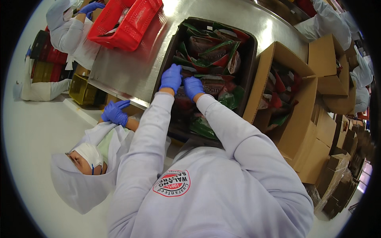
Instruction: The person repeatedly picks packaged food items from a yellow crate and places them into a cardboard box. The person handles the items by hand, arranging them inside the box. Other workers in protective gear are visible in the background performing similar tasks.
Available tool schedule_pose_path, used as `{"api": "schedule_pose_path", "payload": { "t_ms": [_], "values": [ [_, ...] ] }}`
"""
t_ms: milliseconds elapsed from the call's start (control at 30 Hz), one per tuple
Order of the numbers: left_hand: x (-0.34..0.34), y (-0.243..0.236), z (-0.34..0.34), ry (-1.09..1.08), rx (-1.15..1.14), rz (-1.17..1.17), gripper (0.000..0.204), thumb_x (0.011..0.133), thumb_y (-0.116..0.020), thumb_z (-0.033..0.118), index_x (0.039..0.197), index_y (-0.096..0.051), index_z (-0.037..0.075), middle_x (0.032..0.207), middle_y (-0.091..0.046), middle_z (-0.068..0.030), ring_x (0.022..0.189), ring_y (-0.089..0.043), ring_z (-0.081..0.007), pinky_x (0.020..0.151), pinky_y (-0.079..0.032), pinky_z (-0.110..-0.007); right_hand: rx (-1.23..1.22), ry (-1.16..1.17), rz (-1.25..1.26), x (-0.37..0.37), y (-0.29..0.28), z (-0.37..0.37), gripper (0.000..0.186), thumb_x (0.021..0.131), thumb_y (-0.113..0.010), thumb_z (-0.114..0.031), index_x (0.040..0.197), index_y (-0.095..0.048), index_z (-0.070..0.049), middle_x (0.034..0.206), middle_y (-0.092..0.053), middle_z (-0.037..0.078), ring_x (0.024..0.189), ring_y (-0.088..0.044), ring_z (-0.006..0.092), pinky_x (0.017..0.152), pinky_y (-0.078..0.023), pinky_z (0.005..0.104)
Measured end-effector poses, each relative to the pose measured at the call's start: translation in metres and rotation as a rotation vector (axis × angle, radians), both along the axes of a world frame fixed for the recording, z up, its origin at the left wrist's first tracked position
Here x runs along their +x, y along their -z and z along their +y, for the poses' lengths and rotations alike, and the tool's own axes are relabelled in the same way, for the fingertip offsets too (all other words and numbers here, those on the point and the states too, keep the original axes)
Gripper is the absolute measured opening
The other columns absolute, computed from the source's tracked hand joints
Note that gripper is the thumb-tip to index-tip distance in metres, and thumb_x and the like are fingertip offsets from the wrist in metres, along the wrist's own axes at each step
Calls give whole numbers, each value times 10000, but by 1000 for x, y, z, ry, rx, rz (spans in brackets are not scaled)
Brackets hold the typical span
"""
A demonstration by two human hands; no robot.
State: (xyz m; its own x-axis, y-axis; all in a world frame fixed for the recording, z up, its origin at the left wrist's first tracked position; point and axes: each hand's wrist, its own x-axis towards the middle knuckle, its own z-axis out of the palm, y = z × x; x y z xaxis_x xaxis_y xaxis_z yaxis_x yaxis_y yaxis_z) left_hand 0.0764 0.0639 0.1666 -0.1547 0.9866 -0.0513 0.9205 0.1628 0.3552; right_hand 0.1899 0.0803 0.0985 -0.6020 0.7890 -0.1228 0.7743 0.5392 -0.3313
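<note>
Both my hands, in blue gloves, reach into a dark plastic crate [251, 69] filled with plastic food pouches in red, green and dark brown. My left hand [171, 79] is at the crate's left side, its fingers closed at the top of a food pouch [181, 94]. Close beside it, my right hand [193, 87] has its fingers curled at the same pouch. The gloves cover part of its upper edge. More pouches [216, 53] stand in rows beyond my hands, and others lie nearer to me.
The crate rests on a steel table [131, 71]. An open cardboard box [295, 119] with pouches stands right of it, another box [325, 63] farther right. A red basket [135, 25] sits far left. A co-worker's crossed gloved hands [116, 112] are near the table's left edge.
</note>
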Motion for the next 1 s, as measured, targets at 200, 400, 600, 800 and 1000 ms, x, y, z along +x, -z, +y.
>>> {"api": "schedule_pose_path", "payload": {
  "t_ms": [200, 400, 600, 800, 1000],
  "values": [
    [-5, 47, 56, 316, -304, 303, 176, 759, -561, 78, 918, -631, 46, 931, -627, -184, 852, -621, -337, 745, -512, -406, -248, 69, 40, -5, 4, 4, 197, 777, -519, -135, 877, -675, -68, 892, -638, 195, 820, -633, 337, 716, -512, 429],
    [-2, 55, 62, 447, -269, 294, 165, 759, -558, 66, 902, -635, 39, 911, -631, -187, 843, -629, -330, 729, -518, -408, -367, 150, 75, -1, 18, 8, 220, 777, -514, -130, 929, -659, -66, 961, -625, 203, 877, -610, 362, 767, -492, 433],
    [-9, 62, 64, 463, -261, 309, 168, 805, -526, 94, 873, -674, 52, 912, -645, -175, 822, -644, -323, 704, -532, -411, -349, 209, 75, -2, 16, -4, 236, 765, -526, -129, 963, -647, -87, 935, -628, 198, 863, -603, 370, 759, -489, 433],
    [-6, 37, 73, 547, -366, 225, 202, 752, -610, 164, 906, -667, 47, 931, -641, -179, 876, -626, -332, 788, -505, -396, -324, 71, 128, 16, 19, 7, 255, 745, -567, -149, 980, -649, -92, 946, -626, 195, 853, -599, 376, 773, -483, 434],
    [12, -10, 73, 532, -100, -439, 389, 692, -681, 238, 1023, -605, 48, 1003, -619, -173, 902, -608, -328, 800, -484, -394, 103, 194, -77, 70, -78, 42, 361, 710, -646, -252, 1027, -609, -83, 884, -614, 148, 845, -594, 323, 766, -492, 431]
  ]
}}
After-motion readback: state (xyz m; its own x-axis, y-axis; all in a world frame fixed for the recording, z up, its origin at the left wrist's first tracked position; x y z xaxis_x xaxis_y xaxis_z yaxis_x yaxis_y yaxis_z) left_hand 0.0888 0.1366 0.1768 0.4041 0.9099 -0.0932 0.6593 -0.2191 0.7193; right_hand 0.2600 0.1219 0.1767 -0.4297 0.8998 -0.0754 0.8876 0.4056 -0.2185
